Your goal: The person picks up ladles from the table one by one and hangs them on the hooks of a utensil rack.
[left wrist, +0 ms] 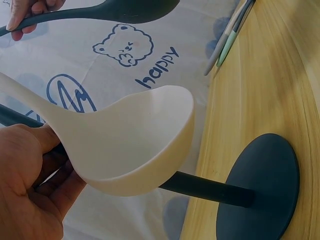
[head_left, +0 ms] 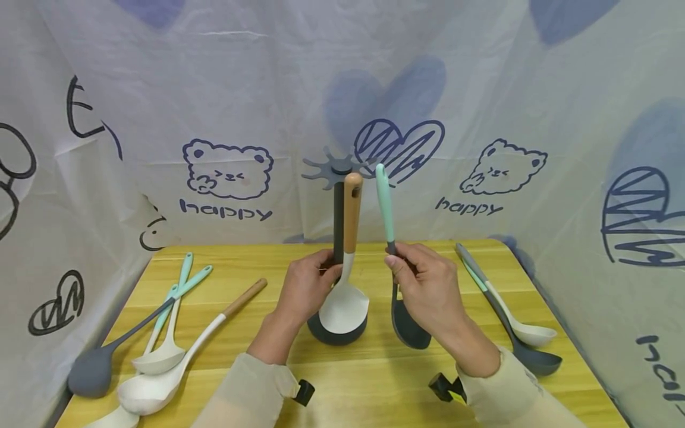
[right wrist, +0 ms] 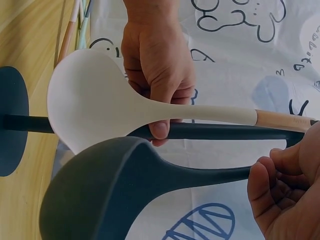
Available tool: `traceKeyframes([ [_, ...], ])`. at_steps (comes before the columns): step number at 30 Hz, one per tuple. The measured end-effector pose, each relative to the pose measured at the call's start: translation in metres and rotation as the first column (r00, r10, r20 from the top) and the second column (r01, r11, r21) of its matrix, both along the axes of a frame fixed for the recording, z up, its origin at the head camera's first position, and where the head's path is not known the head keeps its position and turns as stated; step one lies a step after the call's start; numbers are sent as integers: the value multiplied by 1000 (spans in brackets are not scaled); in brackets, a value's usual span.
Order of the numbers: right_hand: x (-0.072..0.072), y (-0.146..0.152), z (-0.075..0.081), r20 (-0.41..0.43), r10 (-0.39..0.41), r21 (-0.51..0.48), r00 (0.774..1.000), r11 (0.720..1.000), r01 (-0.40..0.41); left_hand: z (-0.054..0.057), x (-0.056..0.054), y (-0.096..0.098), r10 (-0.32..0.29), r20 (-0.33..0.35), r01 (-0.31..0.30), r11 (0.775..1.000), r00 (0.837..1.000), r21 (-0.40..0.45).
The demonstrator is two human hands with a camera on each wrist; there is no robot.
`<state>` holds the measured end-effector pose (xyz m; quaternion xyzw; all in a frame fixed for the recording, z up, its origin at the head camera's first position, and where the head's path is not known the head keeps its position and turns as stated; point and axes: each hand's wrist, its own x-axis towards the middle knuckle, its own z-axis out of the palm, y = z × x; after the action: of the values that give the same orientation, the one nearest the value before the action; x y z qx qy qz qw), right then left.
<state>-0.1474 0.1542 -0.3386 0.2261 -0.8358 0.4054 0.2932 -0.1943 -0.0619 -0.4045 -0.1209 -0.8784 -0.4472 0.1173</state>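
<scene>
Here's the right hand [head_left: 432, 285], thumb and fingers pinching the dark ladle [head_left: 412, 334] at its neck, right where the grey meets the mint handle [head_left: 385, 205]! That handle stands up above the grip, leaning slightly towards the stand, while the bowl hangs below the fingers, partly tucked behind the hand.

Over on the other side, the left hand [head_left: 306, 282] has its fingers wrapped round the dark pole [head_left: 339, 220] of the stand, the thumb laid along it. Just in front of that pole hangs a white ladle [head_left: 345, 309], its wooden handle [head_left: 351, 208] reaching up to the hooked top [head_left: 341, 167], its bowl low over the round base [head_left: 336, 340]. The left thumb is right beside the white neck; whether they touch, I can't tell from here.

So the dark ladle is to the right of the stand, near the white one but apart from it, a gap between their handles.

On the wooden table [head_left: 374, 389], a crossed pile of pale ladles [head_left: 150, 392] and a dark turner [head_left: 91, 373] lies off to the left; to the right, a white-bowled ladle [head_left: 535, 334] rests alongside another dark one [head_left: 537, 361].
</scene>
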Motion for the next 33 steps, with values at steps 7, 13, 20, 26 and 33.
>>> traceKeyframes([
  [7,-1,-1,0,8,7,6,1000,1000,-7,0,0,0,-5,-9,5,1000,1000,2],
  [13,-3,-2,-2,23,2,19,1000,1000,-2,-1,0,0,-8,0,7,1000,1000,17],
  [20,-9,-3,-4,10,-7,37,1000,999,7,-2,0,0,-1,1,1,1000,1000,13],
  [26,-18,-6,-6,21,-10,50,1000,999,9,-1,0,-1,-1,4,1,1000,1000,17],
  [33,-25,-11,-8,53,3,42,999,999,-5,-2,-1,-1,-7,-22,8,1000,1000,9],
])
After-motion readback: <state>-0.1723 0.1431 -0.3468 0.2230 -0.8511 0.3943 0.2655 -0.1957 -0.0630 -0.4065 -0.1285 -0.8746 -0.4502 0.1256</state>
